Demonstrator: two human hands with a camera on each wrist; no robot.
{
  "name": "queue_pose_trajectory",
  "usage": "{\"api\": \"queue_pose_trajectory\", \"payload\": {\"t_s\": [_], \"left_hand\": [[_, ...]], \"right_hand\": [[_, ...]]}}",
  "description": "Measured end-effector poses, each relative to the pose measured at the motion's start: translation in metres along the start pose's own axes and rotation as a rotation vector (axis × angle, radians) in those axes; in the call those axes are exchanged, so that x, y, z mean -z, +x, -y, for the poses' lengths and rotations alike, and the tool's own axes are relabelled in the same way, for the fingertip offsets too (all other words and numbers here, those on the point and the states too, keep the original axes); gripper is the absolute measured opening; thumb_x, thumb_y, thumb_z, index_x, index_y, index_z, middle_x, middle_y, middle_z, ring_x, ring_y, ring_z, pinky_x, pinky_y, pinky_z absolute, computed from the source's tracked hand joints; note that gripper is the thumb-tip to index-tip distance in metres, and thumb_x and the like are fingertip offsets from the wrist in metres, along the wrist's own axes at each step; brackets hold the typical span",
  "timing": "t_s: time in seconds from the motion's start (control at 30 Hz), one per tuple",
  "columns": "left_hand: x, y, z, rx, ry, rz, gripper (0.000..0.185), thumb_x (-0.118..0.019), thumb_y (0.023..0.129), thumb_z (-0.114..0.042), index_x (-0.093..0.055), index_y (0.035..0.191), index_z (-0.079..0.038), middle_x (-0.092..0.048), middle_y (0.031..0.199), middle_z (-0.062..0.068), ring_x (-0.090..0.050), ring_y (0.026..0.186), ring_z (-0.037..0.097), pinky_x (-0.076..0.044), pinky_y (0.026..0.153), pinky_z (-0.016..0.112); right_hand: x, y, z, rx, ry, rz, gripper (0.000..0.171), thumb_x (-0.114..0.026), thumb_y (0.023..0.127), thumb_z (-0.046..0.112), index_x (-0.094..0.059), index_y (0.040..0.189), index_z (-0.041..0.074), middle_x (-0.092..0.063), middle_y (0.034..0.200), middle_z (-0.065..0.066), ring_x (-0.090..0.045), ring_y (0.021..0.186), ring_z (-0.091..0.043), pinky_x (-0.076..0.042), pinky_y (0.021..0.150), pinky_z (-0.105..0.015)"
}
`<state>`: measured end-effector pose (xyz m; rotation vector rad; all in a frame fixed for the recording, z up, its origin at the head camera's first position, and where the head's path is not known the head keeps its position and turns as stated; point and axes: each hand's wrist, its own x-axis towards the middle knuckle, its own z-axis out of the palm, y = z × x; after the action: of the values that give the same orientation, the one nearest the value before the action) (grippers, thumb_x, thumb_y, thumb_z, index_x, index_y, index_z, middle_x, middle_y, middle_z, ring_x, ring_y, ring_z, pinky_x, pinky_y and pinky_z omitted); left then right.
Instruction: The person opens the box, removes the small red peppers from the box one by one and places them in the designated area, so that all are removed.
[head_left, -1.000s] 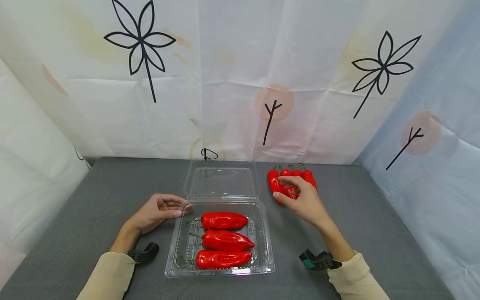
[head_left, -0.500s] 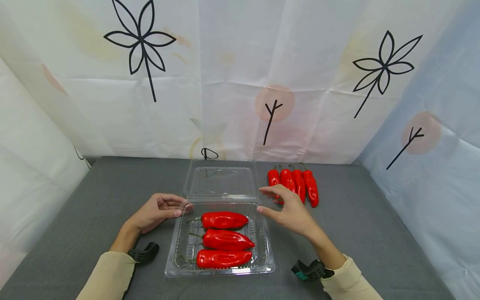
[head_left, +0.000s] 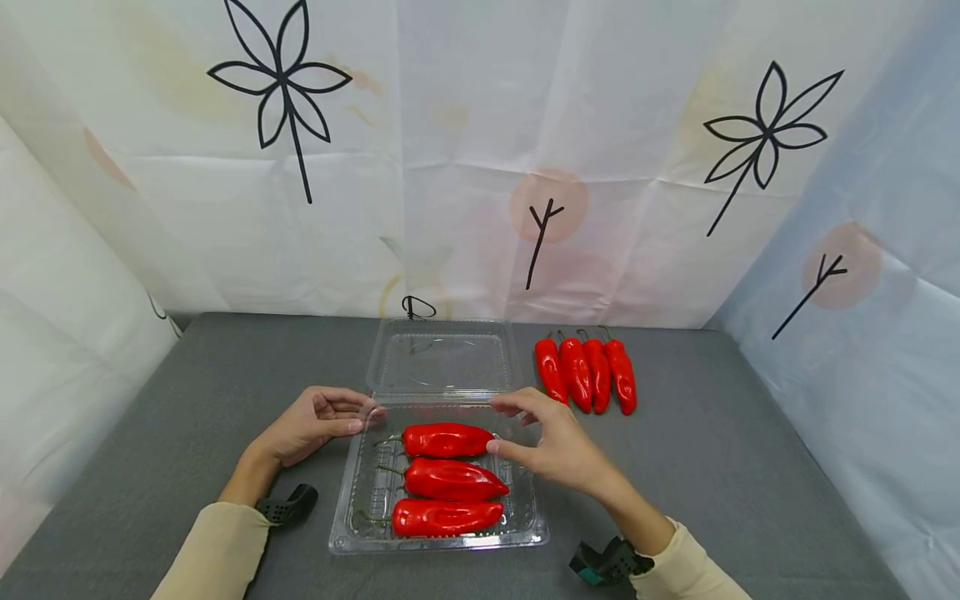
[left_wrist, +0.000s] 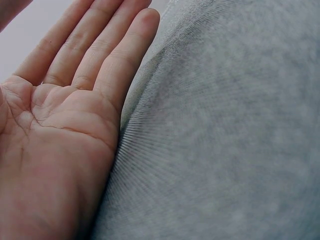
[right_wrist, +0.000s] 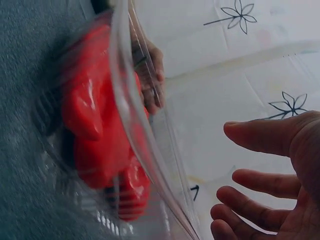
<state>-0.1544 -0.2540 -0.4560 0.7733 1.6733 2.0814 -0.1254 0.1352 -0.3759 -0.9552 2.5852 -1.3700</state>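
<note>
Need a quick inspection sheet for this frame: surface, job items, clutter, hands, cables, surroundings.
Surface: grey cloth table.
Job items: clear clamshell, lid open and laid back; three red peppers inside, lying crosswise; four more peppers in a row on the table to its right.
Clutter: nothing seen.
Hands: left hand rests at the clamshell's left rim, fingers straight; right hand over its right rim, fingers relaxed, holding nothing.
Cables: thin black loop behind the lid.
Surroundings: white backdrop with black flower prints.
</note>
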Motion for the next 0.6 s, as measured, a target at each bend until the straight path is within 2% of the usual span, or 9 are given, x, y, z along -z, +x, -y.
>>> {"api": "queue_pose_trajectory", "payload": {"t_s": [0.27, 0.43, 0.6], "left_hand": [[-0.001, 0.000, -0.001, -0.002, -0.012, 0.008, 0.033, -0.058, 0.096, 0.012, -0.060, 0.129, 0.012, -0.070, 0.123, 0.019, -0.068, 0.115, 0.024, -0.055, 0.094, 0.032], [0.000, 0.001, -0.001, -0.004, -0.010, 0.012, 0.033, -0.058, 0.096, 0.012, -0.059, 0.129, 0.014, -0.070, 0.123, 0.019, -0.068, 0.114, 0.023, -0.055, 0.094, 0.032], [0.001, 0.001, 0.000, -0.001, -0.010, 0.011, 0.033, -0.058, 0.096, 0.012, -0.059, 0.129, 0.013, -0.069, 0.123, 0.019, -0.068, 0.114, 0.023, -0.055, 0.094, 0.032]], "right_hand": [[-0.018, 0.000, 0.008, 0.010, 0.048, 0.109, 0.052, -0.082, 0.087, 0.021, -0.064, 0.133, 0.006, -0.066, 0.122, -0.009, -0.062, 0.107, -0.029, -0.054, 0.092, -0.046], [-0.028, -0.002, 0.010, 0.001, 0.054, 0.127, 0.052, -0.082, 0.086, 0.020, -0.063, 0.133, 0.006, -0.067, 0.121, -0.005, -0.061, 0.107, -0.025, -0.054, 0.091, -0.045], [-0.039, -0.003, 0.012, 0.041, 0.051, 0.133, 0.050, -0.081, 0.087, 0.020, -0.064, 0.132, 0.007, -0.066, 0.119, -0.004, -0.061, 0.105, -0.025, -0.055, 0.090, -0.042]]}}
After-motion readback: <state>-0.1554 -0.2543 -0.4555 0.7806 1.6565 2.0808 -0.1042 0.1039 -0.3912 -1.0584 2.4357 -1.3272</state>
